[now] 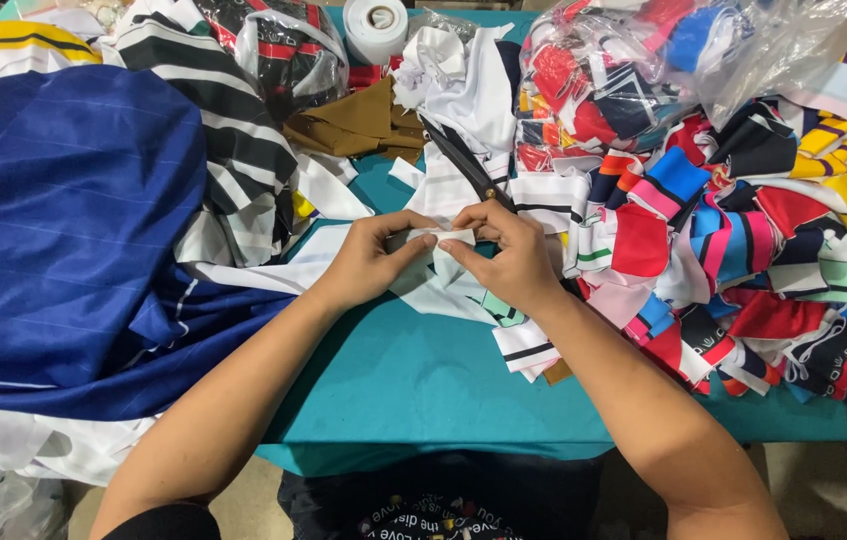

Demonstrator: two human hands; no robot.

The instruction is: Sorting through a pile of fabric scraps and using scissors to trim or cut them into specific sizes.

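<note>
here both hands pinch a small white fabric strip (441, 238) w/ fingertips: left hand (372, 260) on its left end, right hand (507, 258) on its right. strip's long axis runs left-right, over the teal bench (424, 385), near black scissors (464, 163).

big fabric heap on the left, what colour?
Dark blue with thin pinstripes, head view.

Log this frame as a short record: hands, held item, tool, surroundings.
left hand: pinches the small white fabric strip
right hand: pinches the same strip
tool: black-bladed scissors lying behind the hands
surface: teal cloth-covered table
left side: large navy striped fabric
right side: heap of multicoloured fabric scraps
</note>
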